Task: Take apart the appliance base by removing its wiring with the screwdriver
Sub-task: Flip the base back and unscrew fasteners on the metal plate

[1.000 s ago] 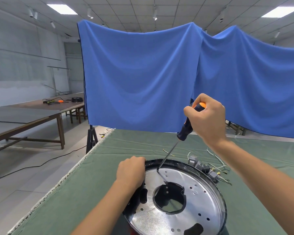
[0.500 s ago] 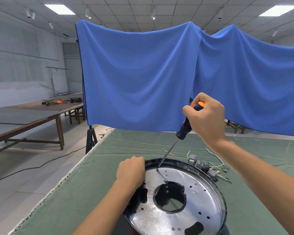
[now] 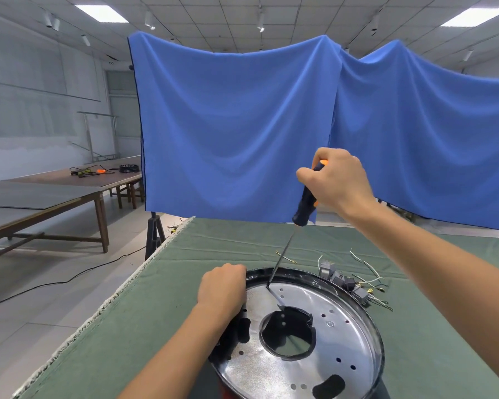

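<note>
Appliance base [image 3: 323,349] at lower centre, near table [image 3: 162,312] left edge. Left hand [image 3: 222,289] curled, gripping base rim. Right hand [image 3: 339,182] fisted around screwdriver [image 3: 303,208]; tip on plate. Loose wiring [image 3: 355,280] beside rim, right.

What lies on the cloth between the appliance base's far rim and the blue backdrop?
In the head view, loose wires and small grey connector parts lie on the green cloth just beyond the appliance base; farther toward the blue backdrop the cloth is bare.
</note>
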Action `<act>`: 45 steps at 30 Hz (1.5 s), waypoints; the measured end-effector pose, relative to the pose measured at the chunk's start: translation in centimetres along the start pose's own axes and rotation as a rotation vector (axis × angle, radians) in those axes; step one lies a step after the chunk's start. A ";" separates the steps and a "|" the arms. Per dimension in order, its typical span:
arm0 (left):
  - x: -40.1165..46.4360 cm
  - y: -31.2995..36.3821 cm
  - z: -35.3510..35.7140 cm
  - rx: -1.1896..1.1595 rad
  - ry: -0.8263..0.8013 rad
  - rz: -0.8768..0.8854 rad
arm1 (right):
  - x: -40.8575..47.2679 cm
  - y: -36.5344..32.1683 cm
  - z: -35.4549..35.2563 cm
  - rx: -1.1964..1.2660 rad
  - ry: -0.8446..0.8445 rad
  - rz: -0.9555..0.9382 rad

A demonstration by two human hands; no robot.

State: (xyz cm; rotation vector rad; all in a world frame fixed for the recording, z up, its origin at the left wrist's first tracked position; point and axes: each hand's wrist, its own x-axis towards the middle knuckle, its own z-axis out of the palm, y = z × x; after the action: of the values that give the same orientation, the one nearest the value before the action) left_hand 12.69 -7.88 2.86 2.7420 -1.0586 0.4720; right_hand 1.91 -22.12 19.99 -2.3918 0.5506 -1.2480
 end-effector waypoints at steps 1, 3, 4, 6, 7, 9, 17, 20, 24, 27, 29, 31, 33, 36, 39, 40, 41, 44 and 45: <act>0.1 0.0 0.0 0.000 -0.002 -0.002 | 0.6 -0.5 0.0 -0.062 -0.049 0.007; 0.2 0.0 0.0 -0.001 -0.009 -0.006 | 1.6 -1.8 0.4 -0.163 -0.135 0.011; 0.2 0.0 -0.1 -0.008 -0.018 -0.010 | 2.0 -2.4 0.6 -0.208 -0.170 0.011; 0.4 -0.2 -0.1 -0.037 -0.032 -0.015 | 2.5 -3.8 1.3 -0.296 -0.218 0.006; 0.6 -0.3 -0.1 -0.054 -0.036 -0.012 | 2.7 -4.5 1.7 -0.343 -0.236 0.003; 1.1 -0.6 -0.2 -0.077 -0.052 0.012 | 3.1 -5.6 2.2 -0.445 -0.261 0.002; 3.3 -1.0 -0.4 -0.134 -0.106 0.065 | 4.4 -6.7 2.8 -0.887 -0.325 0.013; 3.6 0.0 -0.2 -0.070 -0.101 0.021 | 5.3 -6.5 2.7 -0.871 -0.373 0.022; 2.9 1.1 0.5 -0.059 -0.080 0.003 | 6.4 -6.1 2.1 -0.670 -0.528 0.014; 2.5 0.9 1.1 -0.100 -0.044 0.021 | 6.8 -6.1 1.3 -0.492 -0.705 0.000; 2.4 0.8 1.2 -0.115 -0.030 0.027 | 7.0 -6.6 1.0 -0.417 -0.825 0.038; 2.4 0.9 1.1 -0.118 -0.029 0.030 | 7.1 -7.0 0.6 -0.436 -0.874 0.120; 2.4 1.0 1.0 -0.115 -0.033 0.032 | 6.6 -7.5 0.3 -0.597 -0.833 0.149; 2.3 1.1 1.0 -0.107 -0.019 0.039 | 5.9 -7.9 0.9 -0.833 -0.683 0.036; 2.1 1.1 1.0 -0.106 -0.011 0.041 | 6.1 -7.8 1.6 -0.700 -0.685 -0.036; 2.1 1.1 1.0 -0.105 -0.011 0.042 | 6.1 -8.0 1.3 -0.624 -0.749 -0.022; 2.0 1.1 1.1 -0.105 -0.012 0.042 | 6.2 -8.2 1.0 -0.553 -0.816 0.003; 2.1 1.2 1.1 -0.102 -0.010 0.040 | 5.9 -8.6 0.4 -0.457 -0.915 0.062; 2.1 1.2 1.1 -0.103 -0.005 0.037 | 5.7 -8.7 0.5 -0.454 -0.912 0.077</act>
State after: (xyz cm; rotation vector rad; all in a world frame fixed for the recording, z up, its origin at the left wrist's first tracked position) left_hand 13.58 -10.38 2.66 2.6393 -1.1047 0.4049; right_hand 6.73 -17.53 28.01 -2.8999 0.6410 0.1004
